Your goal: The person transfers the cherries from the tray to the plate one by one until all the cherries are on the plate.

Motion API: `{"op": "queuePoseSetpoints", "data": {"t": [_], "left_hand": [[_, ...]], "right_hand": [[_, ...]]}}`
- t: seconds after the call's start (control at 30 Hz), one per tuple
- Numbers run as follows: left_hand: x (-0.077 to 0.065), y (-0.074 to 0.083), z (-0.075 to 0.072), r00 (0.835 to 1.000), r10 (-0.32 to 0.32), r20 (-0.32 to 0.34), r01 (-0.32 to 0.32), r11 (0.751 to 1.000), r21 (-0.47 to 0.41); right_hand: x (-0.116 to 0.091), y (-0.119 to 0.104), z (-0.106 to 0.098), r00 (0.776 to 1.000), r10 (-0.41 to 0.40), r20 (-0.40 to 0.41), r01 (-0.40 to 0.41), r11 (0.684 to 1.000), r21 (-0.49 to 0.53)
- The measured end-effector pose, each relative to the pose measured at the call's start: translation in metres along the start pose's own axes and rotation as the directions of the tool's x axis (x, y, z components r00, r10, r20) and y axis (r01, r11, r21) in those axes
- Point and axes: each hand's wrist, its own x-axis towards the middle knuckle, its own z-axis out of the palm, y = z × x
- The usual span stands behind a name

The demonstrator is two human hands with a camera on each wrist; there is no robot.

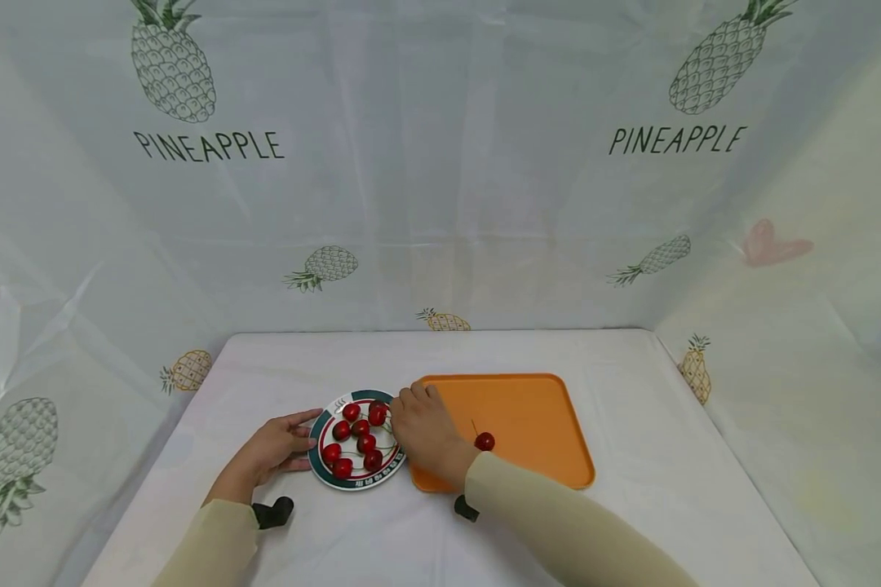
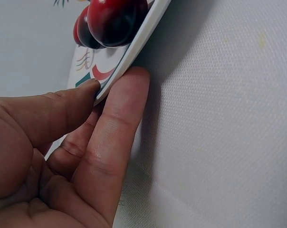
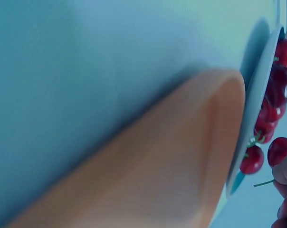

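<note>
At the left of a round plate with a dark green rim, my left hand pinches the edge. The left wrist view shows thumb on top and a finger underneath. Several red cherries with stems lie on the plate. My right hand is over the plate's right edge and the left side of an orange tray. In the right wrist view its fingertips pinch a cherry just above the plate; a green stem shows below it. A single cherry lies in the tray.
Plate and tray stand side by side on a white-covered table. A pale curtain with pineapple prints hangs behind and at both sides. Black straps are on the wrists.
</note>
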Motion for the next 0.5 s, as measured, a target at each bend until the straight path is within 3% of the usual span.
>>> {"op": "queuePoseSetpoints", "data": {"t": [0.5], "left_hand": [[-0.001,0.000,0.000,1.000,0.014,0.005,-0.014,1.000,-0.013]], "right_hand": [[0.005,-0.020,0.015,0.993,0.101,0.067,-0.105,0.993,0.056]]}}
